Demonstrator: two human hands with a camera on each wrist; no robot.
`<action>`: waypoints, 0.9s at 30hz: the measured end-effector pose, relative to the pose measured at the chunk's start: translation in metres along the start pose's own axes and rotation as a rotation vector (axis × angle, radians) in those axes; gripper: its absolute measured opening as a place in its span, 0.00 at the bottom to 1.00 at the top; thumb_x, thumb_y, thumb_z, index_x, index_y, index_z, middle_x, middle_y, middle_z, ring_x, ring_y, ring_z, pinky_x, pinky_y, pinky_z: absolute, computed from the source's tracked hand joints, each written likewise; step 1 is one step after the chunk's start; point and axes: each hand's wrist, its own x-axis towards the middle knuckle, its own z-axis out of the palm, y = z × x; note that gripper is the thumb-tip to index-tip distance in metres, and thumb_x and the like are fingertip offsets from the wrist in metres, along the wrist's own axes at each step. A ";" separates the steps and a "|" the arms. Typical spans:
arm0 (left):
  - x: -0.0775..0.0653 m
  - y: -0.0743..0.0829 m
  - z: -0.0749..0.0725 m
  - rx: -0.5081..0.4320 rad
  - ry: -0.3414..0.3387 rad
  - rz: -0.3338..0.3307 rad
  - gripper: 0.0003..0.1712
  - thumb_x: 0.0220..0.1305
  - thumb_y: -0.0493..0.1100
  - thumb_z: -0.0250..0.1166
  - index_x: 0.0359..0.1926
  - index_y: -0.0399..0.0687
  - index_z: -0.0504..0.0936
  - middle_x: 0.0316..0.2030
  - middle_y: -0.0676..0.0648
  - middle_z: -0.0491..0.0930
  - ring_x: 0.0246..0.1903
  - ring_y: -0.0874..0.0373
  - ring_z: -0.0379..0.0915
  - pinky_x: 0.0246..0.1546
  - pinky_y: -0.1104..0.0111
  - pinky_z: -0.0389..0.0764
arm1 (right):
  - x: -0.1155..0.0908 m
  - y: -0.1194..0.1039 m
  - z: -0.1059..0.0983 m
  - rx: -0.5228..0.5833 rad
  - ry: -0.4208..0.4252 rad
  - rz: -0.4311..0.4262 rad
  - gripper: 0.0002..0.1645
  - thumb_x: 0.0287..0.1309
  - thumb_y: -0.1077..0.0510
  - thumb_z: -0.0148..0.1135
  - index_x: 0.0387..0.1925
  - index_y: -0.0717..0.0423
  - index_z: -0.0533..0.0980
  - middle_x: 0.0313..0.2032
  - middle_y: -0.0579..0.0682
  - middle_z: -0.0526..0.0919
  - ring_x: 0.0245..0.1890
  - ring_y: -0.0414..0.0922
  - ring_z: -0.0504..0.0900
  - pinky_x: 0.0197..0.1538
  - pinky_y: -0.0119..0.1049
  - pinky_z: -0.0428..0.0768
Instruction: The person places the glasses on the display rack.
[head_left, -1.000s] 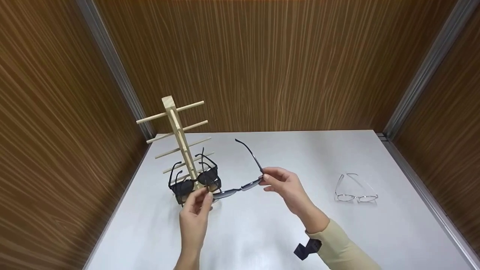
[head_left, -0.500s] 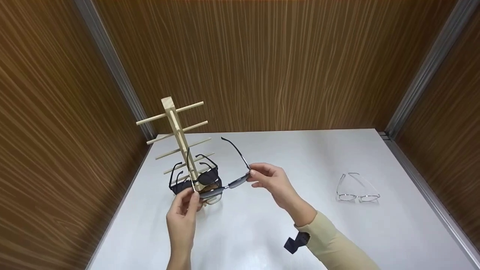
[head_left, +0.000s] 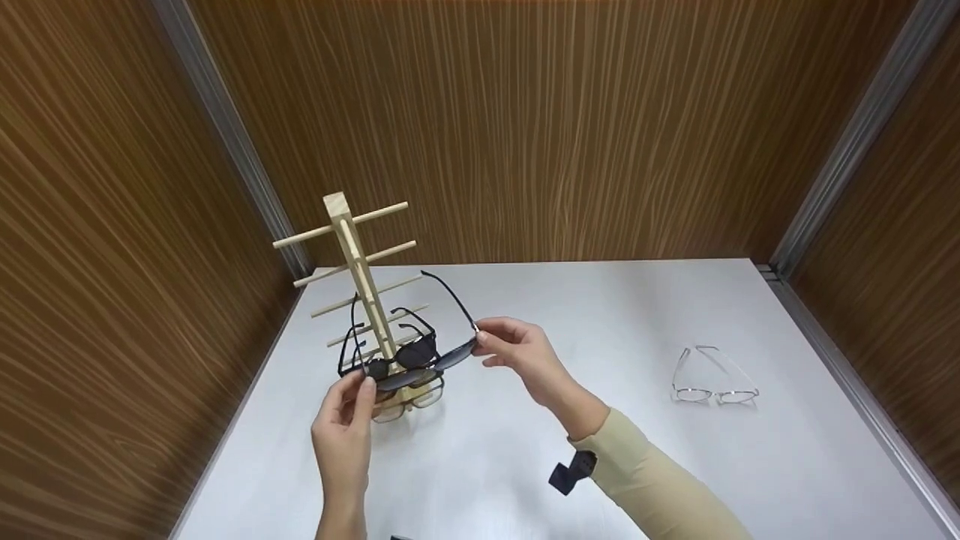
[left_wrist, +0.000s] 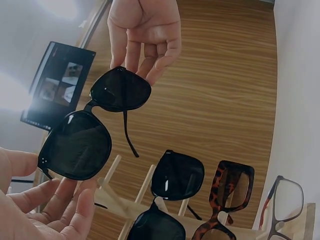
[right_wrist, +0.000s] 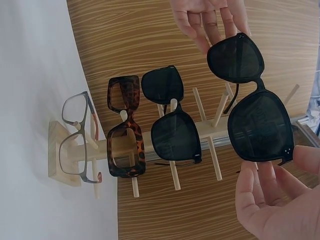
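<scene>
Both hands hold a pair of black sunglasses (head_left: 456, 355) with the temples unfolded and pointing away. My left hand (head_left: 341, 431) pinches one end of the frame near the hinge, and my right hand (head_left: 521, 358) pinches the other. In the head view they overlap the lower part of a wooden glasses rack (head_left: 360, 274). On the rack hang another pair of black sunglasses (right_wrist: 175, 135), tortoiseshell sunglasses (right_wrist: 139, 155) and, lowest, thin-framed clear glasses (right_wrist: 85, 150). Bare pegs (right_wrist: 215, 160) stick out beside the held pair in the right wrist view.
Thin-framed clear eyeglasses (head_left: 716, 395) lie unfolded at the right of the white table (head_left: 600, 315). Wood-grain panels (head_left: 525, 127) wall in the back and sides. A lit screen (left_wrist: 60, 85) appears in the left wrist view. A dark camera (head_left: 574, 472) sits on the right wrist.
Both hands have moved left with the black sunglasses, bringing them across the front of the rack. The rack and the eyeglasses on the table have stayed in place.
</scene>
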 end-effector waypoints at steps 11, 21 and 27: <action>0.009 -0.002 -0.009 -0.028 0.022 0.010 0.17 0.64 0.41 0.60 0.49 0.34 0.77 0.36 0.43 0.77 0.30 0.53 0.77 0.30 0.72 0.80 | 0.014 -0.003 0.013 -0.040 -0.018 0.018 0.21 0.60 0.56 0.60 0.51 0.65 0.74 0.40 0.55 0.80 0.42 0.51 0.81 0.44 0.43 0.79; 0.015 0.009 -0.014 0.018 0.061 0.028 0.15 0.66 0.39 0.58 0.49 0.33 0.77 0.37 0.38 0.78 0.33 0.49 0.77 0.32 0.70 0.80 | 0.029 -0.009 0.026 -0.065 -0.021 0.026 0.20 0.60 0.58 0.60 0.52 0.64 0.75 0.40 0.54 0.81 0.41 0.50 0.81 0.42 0.40 0.80; 0.019 0.028 -0.015 0.038 0.060 0.038 0.15 0.66 0.37 0.57 0.49 0.30 0.76 0.35 0.34 0.77 0.33 0.46 0.77 0.31 0.70 0.80 | 0.038 -0.015 0.030 -0.082 -0.019 0.031 0.19 0.60 0.58 0.60 0.51 0.63 0.75 0.40 0.54 0.81 0.41 0.48 0.81 0.42 0.39 0.80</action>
